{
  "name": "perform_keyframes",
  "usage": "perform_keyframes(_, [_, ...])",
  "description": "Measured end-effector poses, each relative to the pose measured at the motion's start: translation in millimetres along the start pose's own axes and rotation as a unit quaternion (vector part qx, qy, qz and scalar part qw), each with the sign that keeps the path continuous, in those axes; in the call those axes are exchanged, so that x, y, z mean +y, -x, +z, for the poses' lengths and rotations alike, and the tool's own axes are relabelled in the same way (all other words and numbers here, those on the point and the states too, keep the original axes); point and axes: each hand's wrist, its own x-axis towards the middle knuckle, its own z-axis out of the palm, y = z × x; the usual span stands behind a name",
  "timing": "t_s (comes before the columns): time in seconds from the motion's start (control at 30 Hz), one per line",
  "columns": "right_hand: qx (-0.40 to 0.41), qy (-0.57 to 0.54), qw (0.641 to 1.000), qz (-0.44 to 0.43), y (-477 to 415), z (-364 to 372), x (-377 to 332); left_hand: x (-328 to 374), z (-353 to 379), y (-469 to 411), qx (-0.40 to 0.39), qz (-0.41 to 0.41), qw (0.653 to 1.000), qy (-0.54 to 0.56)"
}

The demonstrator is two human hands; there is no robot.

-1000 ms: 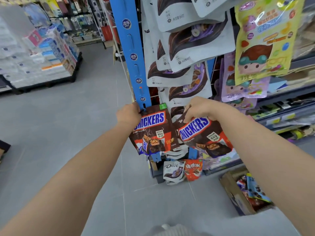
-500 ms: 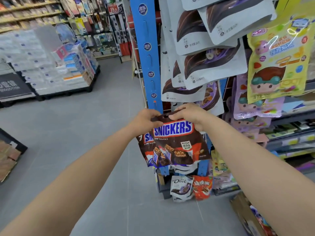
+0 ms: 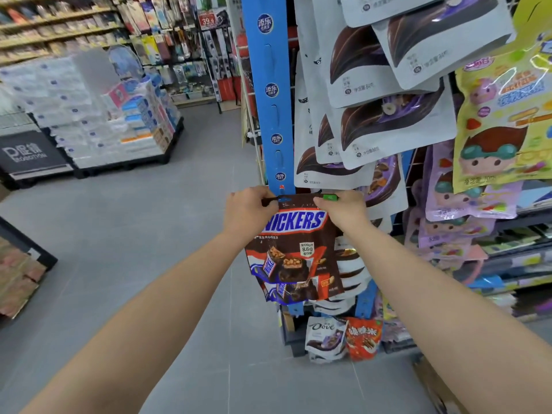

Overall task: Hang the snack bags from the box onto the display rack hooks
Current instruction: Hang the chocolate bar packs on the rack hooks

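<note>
Both arms reach straight out. The left hand (image 3: 249, 212) and right hand (image 3: 343, 209) pinch the top of the Snickers bag (image 3: 294, 252) — fingers clamped on it — by the blue strip (image 3: 273, 94).

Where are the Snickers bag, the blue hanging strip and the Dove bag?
Snickers bag (image 3: 294, 252): head view, front panel.
Blue hanging strip (image 3: 270, 58): head view, upper face.
Dove bag (image 3: 324, 336): head view, front.

Between the hands, a brown Snickers bag (image 3: 294, 249) with blue lettering; above them, a blue strip (image 3: 273, 94).
</note>
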Motion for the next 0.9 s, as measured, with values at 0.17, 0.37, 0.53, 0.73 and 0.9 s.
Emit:
perform_keyframes(0.17, [0.006, -0.244, 0.966, 0.090, -4, 1, 0, 3, 5, -10, 0.083, 0.012, 0.996, -0.001])
perform_keyframes(0.37, [0.050, -0.289, 0.950, 0.102, -9, 10, 0, 9, 7, -20, 0.102, -0.030, 0.994, 0.001])
perform_keyframes(0.53, [0.061, -0.260, 0.958, 0.106, -17, 17, -2, 8, 10, -28, 0.100, -0.087, 0.991, 0.007])
perform_keyframes(0.73, [0.064, -0.237, 0.965, 0.090, -20, 16, -1, 4, 11, -27, 0.089, -0.085, 0.992, -0.020])
perform_keyframes(0.9, [0.059, -0.183, 0.980, 0.058, -18, 14, 1, 1, 16, -25, 0.076, -0.091, 0.993, -0.026])
